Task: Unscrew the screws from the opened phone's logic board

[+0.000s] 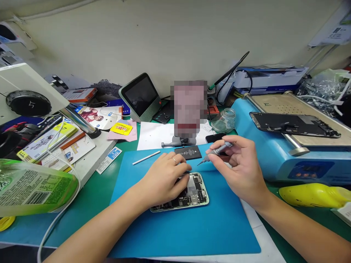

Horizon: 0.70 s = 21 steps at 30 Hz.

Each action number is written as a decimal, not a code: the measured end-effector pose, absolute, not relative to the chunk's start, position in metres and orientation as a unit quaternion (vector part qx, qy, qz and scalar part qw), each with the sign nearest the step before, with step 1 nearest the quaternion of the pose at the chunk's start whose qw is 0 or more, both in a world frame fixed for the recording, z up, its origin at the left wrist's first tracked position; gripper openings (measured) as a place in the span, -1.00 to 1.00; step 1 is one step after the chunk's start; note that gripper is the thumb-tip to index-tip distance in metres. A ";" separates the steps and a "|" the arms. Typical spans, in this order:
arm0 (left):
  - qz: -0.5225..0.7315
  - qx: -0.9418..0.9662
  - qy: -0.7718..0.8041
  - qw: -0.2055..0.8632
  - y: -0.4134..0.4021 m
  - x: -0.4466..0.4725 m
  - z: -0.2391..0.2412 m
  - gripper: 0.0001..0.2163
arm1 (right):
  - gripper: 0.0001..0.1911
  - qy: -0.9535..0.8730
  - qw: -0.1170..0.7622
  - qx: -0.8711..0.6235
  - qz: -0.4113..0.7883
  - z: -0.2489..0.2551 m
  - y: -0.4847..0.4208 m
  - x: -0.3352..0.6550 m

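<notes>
One black rectangular battery (189,152) is showing white print too small to read, lying just beyond the left grip (168,176). One opened phone with a pale rounded frame (201,190) is lying under that grip, whose curled fingers are hiding whether they are pinching anything. The right grip (241,164) is pinching one slim grey screwdriver (221,148), its tip pointing toward the left grip.

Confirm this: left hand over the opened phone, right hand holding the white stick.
Wrong on one point: the right hand holds a grey screwdriver; the white stick lies on the blue mat, as the head view shows. The left hand is indeed over the opened phone.
</notes>
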<state>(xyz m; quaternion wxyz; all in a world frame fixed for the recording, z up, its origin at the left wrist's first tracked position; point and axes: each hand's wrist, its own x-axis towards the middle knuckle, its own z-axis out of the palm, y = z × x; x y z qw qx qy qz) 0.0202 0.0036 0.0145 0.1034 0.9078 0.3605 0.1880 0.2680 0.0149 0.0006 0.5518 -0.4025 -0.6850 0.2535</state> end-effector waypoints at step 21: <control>0.165 0.928 0.311 0.121 0.000 0.014 0.019 -0.70 | -0.33 -0.754 0.493 -0.345 0.262 0.008 0.001 0.273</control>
